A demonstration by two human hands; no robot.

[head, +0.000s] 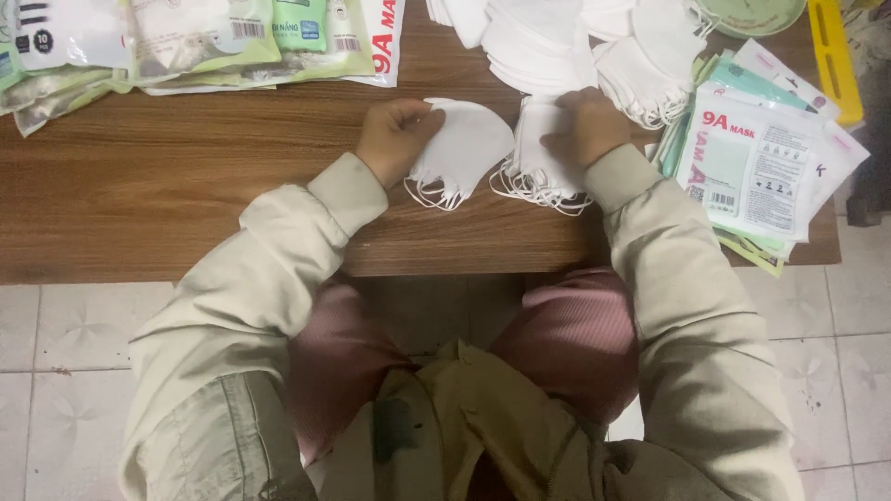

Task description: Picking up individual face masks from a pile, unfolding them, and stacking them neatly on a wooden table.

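— What are the hands doing at the worktop?

— Seen from above, a seated person in a beige jacket works at a brown wooden worktop. The left hand is closed on the edge of a small stack of folded white masks, gripping it at its left side; the stack lies on the wood near the front edge, its ear loops trailing toward the person. The right hand presses down, fingers curled, on a second stack of masks, just beside the first and touching it, loops spilling out below.

— And around them?

— Behind both hands, at the far side of the worktop, a loose heap of white masks spreads out. To the right, a fan of flat printed packets in white, pale green and pink overhangs the worktop's corner, touching the right sleeve. Further packets, filled and stacked, lie along the far left edge, well apart from the hands. A pale green round dish and a yellow plastic strip sit at the top right. Below the worktop, a pale tiled floor shows on both sides of the person's knees.
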